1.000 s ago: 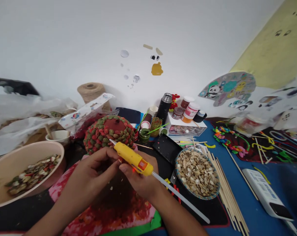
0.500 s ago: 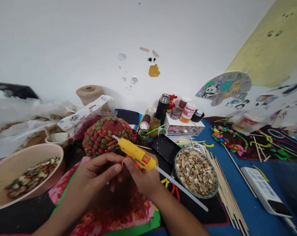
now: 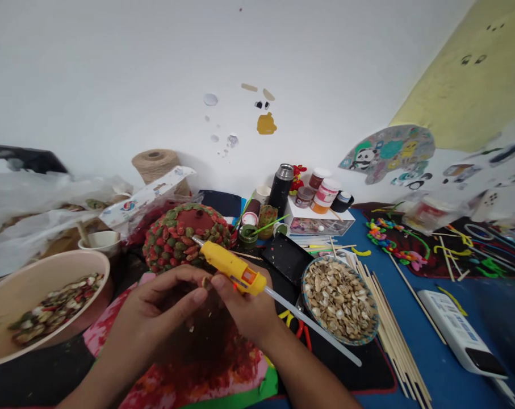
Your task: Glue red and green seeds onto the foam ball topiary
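Observation:
Between the thumb and fingers of my left hand (image 3: 157, 309) is a small brownish-green shell (image 3: 205, 283), pinched at its edge. My right hand (image 3: 255, 312) is closed around a yellow hot glue gun (image 3: 227, 262), and its thumb tip lies close beside the shell. The gun's metal nozzle points up and left. A long translucent glue stick (image 3: 314, 325) runs out of its back. Just behind the hands, a rounded object (image 3: 172, 250) is covered with red and green shells around a reddish-brown top. Tiny pale flakes appear below my fingers, over a red-stained sheet (image 3: 189, 378).
A pink basin (image 3: 97, 272) of painted shells stands left. On the right are a woven basket (image 3: 373, 318) of plain shells, wooden sticks (image 3: 393, 341) and a white power strip (image 3: 457, 329). Behind stand paint jars (image 3: 326, 193), a black flask (image 3: 281, 187) and a twine spool (image 3: 153, 165).
My fingertips have parted slightly, and the shell shows more clearly in my left hand. Small pale flakes now appear beneath the hands. The glue gun has shifted slightly left.

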Demonstrator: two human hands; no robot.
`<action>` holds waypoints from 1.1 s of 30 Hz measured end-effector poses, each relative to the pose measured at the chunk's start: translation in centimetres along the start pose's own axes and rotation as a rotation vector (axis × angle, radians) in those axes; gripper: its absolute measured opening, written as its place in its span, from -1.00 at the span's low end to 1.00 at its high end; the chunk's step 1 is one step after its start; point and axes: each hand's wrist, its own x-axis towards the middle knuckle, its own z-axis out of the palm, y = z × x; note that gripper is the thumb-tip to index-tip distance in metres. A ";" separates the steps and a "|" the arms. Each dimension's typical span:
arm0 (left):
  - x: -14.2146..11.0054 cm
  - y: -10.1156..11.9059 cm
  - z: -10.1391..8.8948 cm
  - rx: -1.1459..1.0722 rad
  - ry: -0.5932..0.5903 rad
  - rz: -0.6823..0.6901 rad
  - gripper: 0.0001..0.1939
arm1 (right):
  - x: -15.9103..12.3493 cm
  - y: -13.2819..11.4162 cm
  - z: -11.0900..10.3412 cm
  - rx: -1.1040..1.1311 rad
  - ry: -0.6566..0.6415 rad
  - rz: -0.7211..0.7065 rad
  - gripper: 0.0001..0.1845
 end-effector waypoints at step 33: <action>-1.6 0.7 0.8 0.482 -0.125 0.689 -0.86 | 0.5 -0.9 -0.5 0.492 0.028 0.029 -0.27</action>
